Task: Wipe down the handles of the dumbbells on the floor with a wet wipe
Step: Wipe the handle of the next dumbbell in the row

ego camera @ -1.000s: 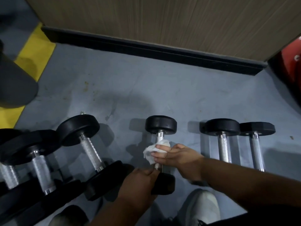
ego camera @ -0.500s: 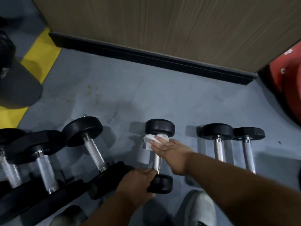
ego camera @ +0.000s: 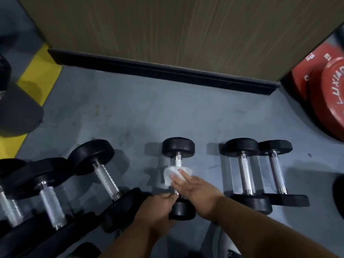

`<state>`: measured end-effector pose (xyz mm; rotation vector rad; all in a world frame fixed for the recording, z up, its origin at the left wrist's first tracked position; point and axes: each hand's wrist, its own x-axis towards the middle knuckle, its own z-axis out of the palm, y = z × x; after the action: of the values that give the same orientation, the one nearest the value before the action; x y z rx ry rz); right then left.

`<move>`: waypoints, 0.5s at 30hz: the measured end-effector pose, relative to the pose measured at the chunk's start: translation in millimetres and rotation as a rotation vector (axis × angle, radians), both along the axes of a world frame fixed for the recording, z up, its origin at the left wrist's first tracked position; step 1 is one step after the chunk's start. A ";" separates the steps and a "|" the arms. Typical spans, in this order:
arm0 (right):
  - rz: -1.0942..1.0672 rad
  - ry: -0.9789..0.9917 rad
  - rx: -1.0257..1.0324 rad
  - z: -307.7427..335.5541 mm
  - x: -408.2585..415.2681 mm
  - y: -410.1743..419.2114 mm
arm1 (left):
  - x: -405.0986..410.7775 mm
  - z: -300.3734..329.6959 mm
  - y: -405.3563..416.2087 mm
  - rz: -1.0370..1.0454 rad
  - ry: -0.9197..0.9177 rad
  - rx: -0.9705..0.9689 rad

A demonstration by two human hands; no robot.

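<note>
A white wipe (ego camera: 176, 174) is pressed onto the handle (ego camera: 178, 161) of the middle dumbbell (ego camera: 178, 175) by the straight fingers of the right hand (ego camera: 195, 190), while the near head of that dumbbell is gripped by the curled left hand (ego camera: 158, 211). The dumbbell is laid on a grey floor (ego camera: 149, 112) between other dumbbells (ego camera: 245, 175), below a wooden wall (ego camera: 167, 34) with a black skirting (ego camera: 162, 71); red plates (ego camera: 329, 94) are seen at right.

Wood-grain wall panel (ego camera: 167, 30) up top, black baseboard (ego camera: 163, 70) beneath it. Grey floor (ego camera: 149, 112), yellow stripe (ego camera: 40, 79) far left. Red weight plates (ego camera: 329, 94) stacked at right, lettering partly legible. White shoe (ego camera: 221, 243) at bottom edge.
</note>
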<state>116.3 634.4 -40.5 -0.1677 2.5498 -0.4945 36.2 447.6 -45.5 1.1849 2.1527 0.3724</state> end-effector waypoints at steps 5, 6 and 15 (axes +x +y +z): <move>0.120 0.010 0.033 9.9 -8.1 9.4 | 2.9 -5.4 2.6 -0.023 0.021 0.042; 0.119 0.014 0.063 8.5 -16.5 13.4 | 3.2 -6.8 1.3 -0.012 0.023 0.044; 0.205 0.017 0.047 4.1 -11.1 6.3 | -0.2 -17.6 -4.2 0.049 -0.029 0.072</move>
<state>105.3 640.7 -36.4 -0.4129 2.5228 -0.3544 36.0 443.4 -63.1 1.1610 2.1625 0.4897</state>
